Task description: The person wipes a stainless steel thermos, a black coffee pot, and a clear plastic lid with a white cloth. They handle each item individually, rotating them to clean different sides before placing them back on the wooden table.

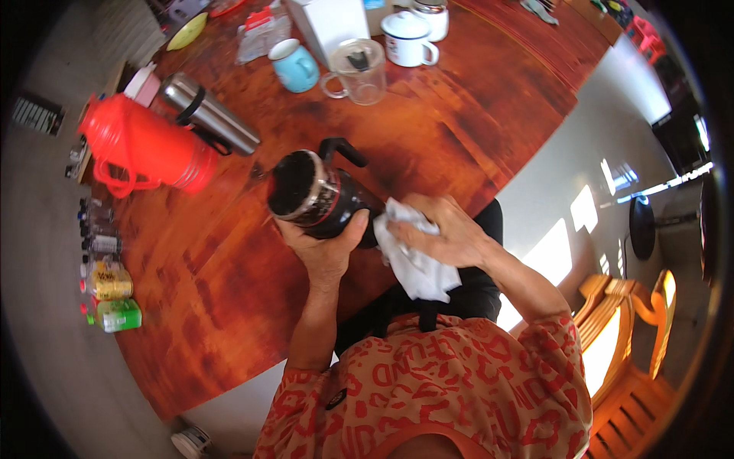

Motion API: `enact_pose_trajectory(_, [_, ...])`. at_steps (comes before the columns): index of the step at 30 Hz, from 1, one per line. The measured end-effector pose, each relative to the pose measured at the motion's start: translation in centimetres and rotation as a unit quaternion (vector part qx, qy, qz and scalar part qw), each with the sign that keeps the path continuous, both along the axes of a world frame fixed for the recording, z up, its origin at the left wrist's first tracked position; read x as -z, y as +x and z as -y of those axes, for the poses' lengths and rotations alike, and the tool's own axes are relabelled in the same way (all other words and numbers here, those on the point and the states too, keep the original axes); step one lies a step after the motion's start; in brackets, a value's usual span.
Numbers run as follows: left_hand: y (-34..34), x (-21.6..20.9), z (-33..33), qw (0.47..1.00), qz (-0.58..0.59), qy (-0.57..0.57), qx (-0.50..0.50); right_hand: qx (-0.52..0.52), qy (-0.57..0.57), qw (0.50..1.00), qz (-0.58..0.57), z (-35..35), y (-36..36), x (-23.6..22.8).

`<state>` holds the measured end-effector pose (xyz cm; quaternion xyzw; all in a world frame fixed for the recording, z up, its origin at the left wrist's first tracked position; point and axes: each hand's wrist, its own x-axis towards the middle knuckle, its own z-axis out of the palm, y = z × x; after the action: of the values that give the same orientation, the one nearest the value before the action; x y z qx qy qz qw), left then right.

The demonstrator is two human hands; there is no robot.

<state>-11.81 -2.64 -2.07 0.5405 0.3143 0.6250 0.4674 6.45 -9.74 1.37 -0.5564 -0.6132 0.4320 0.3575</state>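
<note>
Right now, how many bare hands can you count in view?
2: the left hand, holding a black cylindrical handled vessel, and the right hand, holding a crumpled white cloth beside that vessel. No others show.

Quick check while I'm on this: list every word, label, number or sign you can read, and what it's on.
I won't copy wording out, but marks show here:
Patterned shirt: large red capital letters, partly legible, not quoted.
Black mug in the left hand: pale marks near its red ring, too blurred to read.
Yellow bottle: dark print, too small to read reliably.
</note>
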Motion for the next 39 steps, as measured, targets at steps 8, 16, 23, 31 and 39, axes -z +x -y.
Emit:
enact_pose_trajectory(8, [-2.9, 0.5, 1.6, 0.986, -0.048, -0.005, 0.158, -0.023, 0.404, 0.908, 0.105, -3.3, -1.4, -5.8])
enact_pose_trajectory(16, [-3.1, -2.6, 1.1, 0.964, -0.075, 0.121, 0.225, -0.241, 0.192, 0.948, -0.078, -5.8, 0.7, -4.0])
enact_pose_trajectory(23, [-2.5, -2.7, 0.6, 0.964, -0.071, 0.102, 0.233, -0.096, 0.385, 0.918, -0.004, -3.8, -0.2, -3.8])
enact_pose_trajectory(31, [-1.7, -3.1, 2.3, 0.959, -0.022, 0.035, 0.282, -0.086, 0.337, 0.933, -0.091, -2.3, 0.6, -3.5])
enact_pose_trajectory(39, [-1.5, -3.2, 2.8, 0.955, -0.102, 0.101, 0.261, -0.032, 0.057, 0.975, -0.213, -1.7, 0.6, -3.3])
